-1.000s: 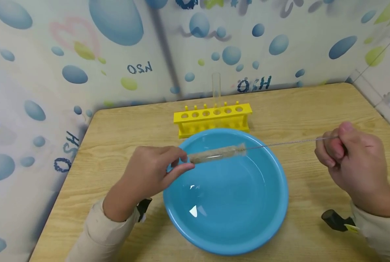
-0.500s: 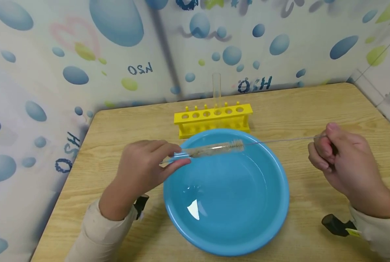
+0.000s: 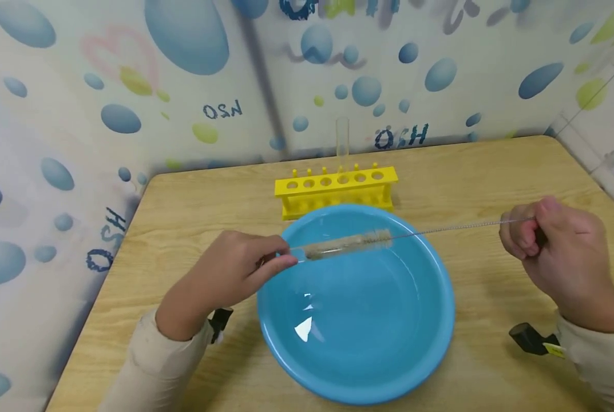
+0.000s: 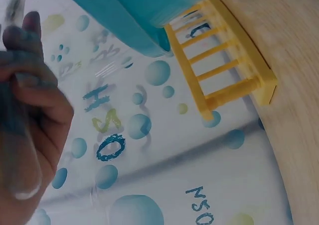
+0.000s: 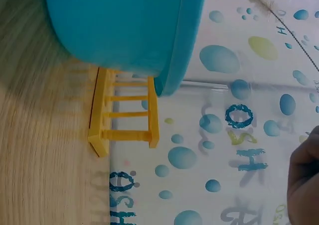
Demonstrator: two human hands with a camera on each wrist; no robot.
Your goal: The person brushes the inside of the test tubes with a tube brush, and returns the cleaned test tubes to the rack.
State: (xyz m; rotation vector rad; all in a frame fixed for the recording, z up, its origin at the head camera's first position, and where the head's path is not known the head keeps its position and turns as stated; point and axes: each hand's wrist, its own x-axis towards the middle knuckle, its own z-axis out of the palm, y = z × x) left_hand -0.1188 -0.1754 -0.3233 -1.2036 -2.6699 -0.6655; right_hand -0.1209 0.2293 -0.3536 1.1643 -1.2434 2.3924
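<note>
Over the basin, my left hand [image 3: 229, 263] holds a clear glass test tube [image 3: 300, 255] between thumb and fingers. In the left wrist view, the rounded bottom of the test tube [image 4: 24, 177] lies along the palm. A test tube brush [image 3: 381, 237] is inside the tube, its pale bristles sticking out at the mouth. My right hand [image 3: 564, 257] grips the brush's twisted wire handle [image 3: 461, 227] well off to the right, fingers curled round its end. Tube and brush lie nearly level, tilted slightly up to the right.
Below the hands stands a blue basin [image 3: 358, 396] with water in it. Right behind it is a yellow test tube rack [image 3: 283, 187] with one upright glass test tube [image 3: 342, 137]. The wooden table [image 3: 193, 200] meets a patterned wall [image 3: 183, 137] at the back.
My right hand moved left with the wire, then back right. My left hand shifted left and up, then lower again. More clear glass now shows between the left fingers and the bristles than at first.
</note>
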